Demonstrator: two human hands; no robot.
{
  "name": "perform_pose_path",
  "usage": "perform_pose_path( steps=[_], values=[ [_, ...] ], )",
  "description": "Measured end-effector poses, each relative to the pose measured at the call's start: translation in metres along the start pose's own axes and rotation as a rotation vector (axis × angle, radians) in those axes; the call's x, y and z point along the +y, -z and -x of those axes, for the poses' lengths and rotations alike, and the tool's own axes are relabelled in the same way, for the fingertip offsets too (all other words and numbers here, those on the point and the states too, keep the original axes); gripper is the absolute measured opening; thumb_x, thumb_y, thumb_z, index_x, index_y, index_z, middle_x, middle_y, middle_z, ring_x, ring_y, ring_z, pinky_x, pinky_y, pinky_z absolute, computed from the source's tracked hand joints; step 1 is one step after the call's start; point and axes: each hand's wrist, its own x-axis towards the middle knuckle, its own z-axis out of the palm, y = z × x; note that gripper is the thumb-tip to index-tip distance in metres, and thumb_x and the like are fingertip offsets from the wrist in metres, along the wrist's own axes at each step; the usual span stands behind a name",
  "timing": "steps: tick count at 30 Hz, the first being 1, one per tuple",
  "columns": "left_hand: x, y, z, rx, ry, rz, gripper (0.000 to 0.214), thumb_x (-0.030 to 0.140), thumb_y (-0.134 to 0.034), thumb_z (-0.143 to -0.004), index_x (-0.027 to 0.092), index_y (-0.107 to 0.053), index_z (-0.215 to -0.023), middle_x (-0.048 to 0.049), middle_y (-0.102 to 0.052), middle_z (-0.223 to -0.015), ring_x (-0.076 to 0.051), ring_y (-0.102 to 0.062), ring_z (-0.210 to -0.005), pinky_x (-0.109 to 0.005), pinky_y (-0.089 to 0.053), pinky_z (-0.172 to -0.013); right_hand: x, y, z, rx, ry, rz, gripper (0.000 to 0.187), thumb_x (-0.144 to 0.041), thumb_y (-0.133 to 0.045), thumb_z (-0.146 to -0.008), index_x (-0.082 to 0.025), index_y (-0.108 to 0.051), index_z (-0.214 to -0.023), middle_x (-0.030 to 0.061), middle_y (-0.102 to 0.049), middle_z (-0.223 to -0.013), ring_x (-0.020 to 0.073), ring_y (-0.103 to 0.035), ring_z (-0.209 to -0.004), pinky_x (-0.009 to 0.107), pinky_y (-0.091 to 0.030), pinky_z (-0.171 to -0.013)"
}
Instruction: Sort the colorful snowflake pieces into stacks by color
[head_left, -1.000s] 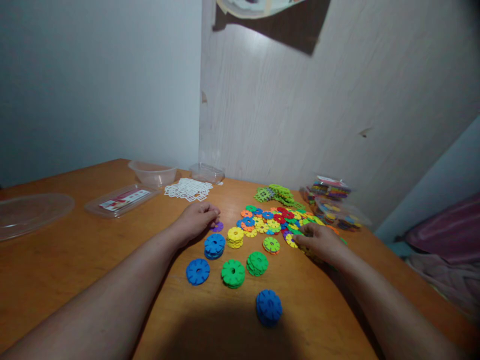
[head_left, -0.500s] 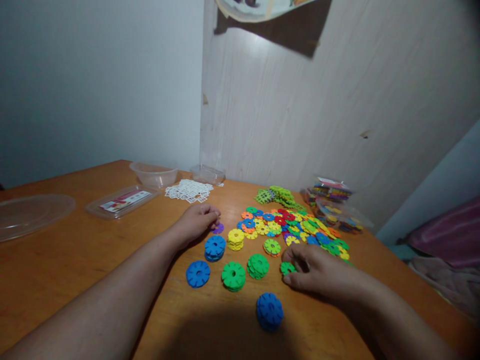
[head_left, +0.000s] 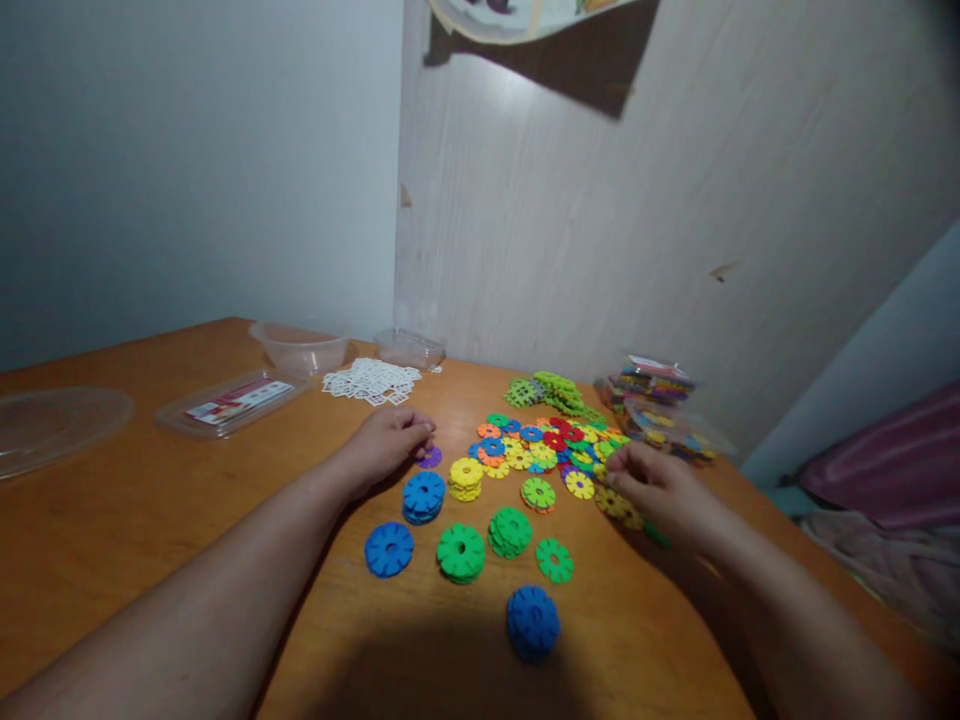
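Note:
Flat plastic flower discs lie on a wooden table (head_left: pixel 150 520). My left hand (head_left: pixel 390 442) rests knuckles up with curled fingers, its fingertips at a purple disc (head_left: pixel 430 458). My right hand (head_left: pixel 660 487) lies on the right edge of the mixed pile of coloured discs (head_left: pixel 551 445), fingers bent over yellow pieces. In front of me sit sorted stacks: blue (head_left: pixel 423 495), yellow (head_left: pixel 466 477), green (head_left: pixel 510 531), another green (head_left: pixel 460 553), a blue one (head_left: pixel 532 621), a single blue disc (head_left: pixel 388 549) and a single green disc (head_left: pixel 554 560).
At the back stand a clear bowl (head_left: pixel 300 347), a small clear box (head_left: pixel 409 347), white square pieces (head_left: pixel 369 380), a clear lid with a label (head_left: pixel 229 402) and a large clear lid (head_left: pixel 52 425). Green square pieces (head_left: pixel 551 390) and packed bags of discs (head_left: pixel 656 400) lie far right.
My right hand brought a green disc from the pile toward me, left it on the table beside the green stacks, and returned to the pile's right edge. My left hand stayed put.

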Motion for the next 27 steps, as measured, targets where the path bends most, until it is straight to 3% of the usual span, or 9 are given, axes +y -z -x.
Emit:
perform_pose_path(
  steps=[3,7,12,17,22,27],
  values=[
    [0.002,0.0,0.001,-0.011,-0.011,0.0,0.023,0.038,-0.065,-0.075,0.016,-0.06,-0.07,-0.0021,-0.061,-0.061,-0.011,-0.052,-0.054,-0.025,-0.039,-0.054,0.037,0.024,-0.02,0.218,-0.115,0.272,0.016,-0.035,-0.057,-0.075,-0.021,-0.06,-0.082,0.0025,-0.062,-0.07,0.0177,-0.055,-0.065,0.025,-0.035,-0.053],
    [0.003,0.0,0.001,-0.015,-0.011,-0.004,0.024,0.039,-0.065,-0.075,0.016,-0.06,-0.07,-0.0018,-0.061,-0.06,-0.011,-0.051,-0.053,-0.025,-0.037,-0.052,0.058,0.033,-0.027,0.155,-0.23,0.395,0.026,-0.044,-0.057,-0.078,-0.021,-0.065,-0.085,0.0055,-0.068,-0.078,0.0204,-0.06,-0.07,0.027,-0.036,-0.054],
    [0.004,-0.001,0.002,-0.008,0.0,-0.004,0.025,0.04,-0.064,-0.075,0.016,-0.059,-0.069,-0.0027,-0.061,-0.061,-0.011,-0.051,-0.053,-0.025,-0.037,-0.052,0.05,0.025,-0.025,0.07,-0.203,0.44,0.041,-0.055,-0.062,-0.074,-0.018,-0.067,-0.09,0.0085,-0.069,-0.085,0.0228,-0.063,-0.076,0.028,-0.041,-0.059],
    [0.006,-0.002,0.003,-0.012,-0.006,0.012,0.024,0.038,-0.064,-0.075,0.016,-0.059,-0.067,-0.0022,-0.059,-0.058,-0.011,-0.049,-0.052,-0.025,-0.037,-0.052,0.041,0.026,-0.025,0.077,-0.198,0.505,0.04,-0.055,-0.057,-0.078,-0.018,-0.068,-0.089,0.0093,-0.069,-0.087,0.0232,-0.063,-0.076,0.03,-0.041,-0.061],
    [0.003,-0.001,0.001,-0.02,-0.006,0.015,0.023,0.037,-0.063,-0.077,0.015,-0.059,-0.074,-0.0032,-0.062,-0.063,-0.011,-0.052,-0.055,-0.025,-0.039,-0.053,0.027,0.023,-0.022,0.105,-0.077,0.443,0.037,-0.049,-0.059,-0.077,-0.018,-0.068,-0.095,0.0091,-0.068,-0.092,0.023,-0.06,-0.081,0.03,-0.042,-0.066],
    [0.0,-0.001,0.0,-0.012,-0.016,0.0,0.022,0.036,-0.063,-0.077,0.014,-0.059,-0.075,-0.0029,-0.062,-0.064,-0.011,-0.052,-0.055,-0.024,-0.04,-0.054,-0.003,0.003,-0.006,-0.06,0.052,0.27,0.032,-0.04,-0.061,-0.076,-0.019,-0.067,-0.1,0.0047,-0.065,-0.089,0.0193,-0.057,-0.077,0.028,-0.042,-0.063]
  ],
)
